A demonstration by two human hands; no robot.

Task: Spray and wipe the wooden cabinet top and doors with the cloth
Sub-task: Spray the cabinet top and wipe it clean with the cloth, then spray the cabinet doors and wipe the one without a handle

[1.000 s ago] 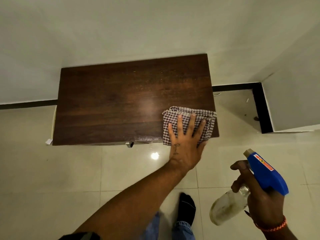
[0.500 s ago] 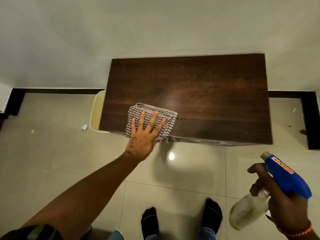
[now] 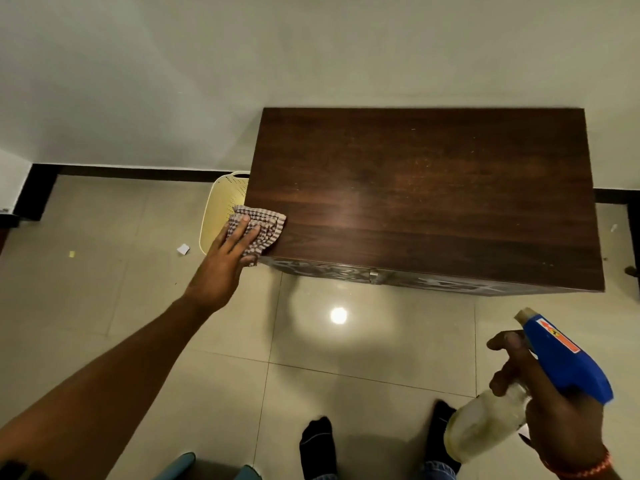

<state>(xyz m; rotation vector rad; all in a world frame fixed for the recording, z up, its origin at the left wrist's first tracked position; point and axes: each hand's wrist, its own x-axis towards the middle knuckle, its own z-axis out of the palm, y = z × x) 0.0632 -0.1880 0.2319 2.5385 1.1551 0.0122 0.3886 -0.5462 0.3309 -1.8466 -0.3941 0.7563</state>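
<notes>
Head view, and nearest of all are two dark-socked feet point(image 3: 318, 445) on the glossy floor tiles point(image 3: 104, 306), with a ceiling light glinting between the feet and the cabinet. Down at the right, the right hand point(image 3: 554, 417) is wrapped around the neck of the spray bottle point(image 3: 485, 424), index finger curled at the trigger under the blue spray head point(image 3: 564, 358). An orange bracelet point(image 3: 581, 469) shows at the wrist. The bottle is held in the air in front of the cabinet, nozzle aimed up towards it, much as it was half a second ago.

Now the action: the left hand point(image 3: 225, 258) has swept leftwards. A second ago the checked cloth point(image 3: 263, 226) was at the front right corner, half a second ago it lay flat just inside the left front corner, and now it sits right on that corner, bunched and spilling over the left edge of the wooden cabinet top point(image 3: 433, 195). The fingers, splayed before, lie straight and closer together on top of it, pressing down, not curled round it.

Below the top's front edge, the patterned doors point(image 3: 450, 282) show as a thin strip.

Beyond the cloth, a cream perforated basket point(image 3: 221, 209) stands against the cabinet's left side, a paper scrap point(image 3: 183, 249) near it. Farthest back, the black skirting point(image 3: 138, 173) and the pale wall point(image 3: 311, 64).
</notes>
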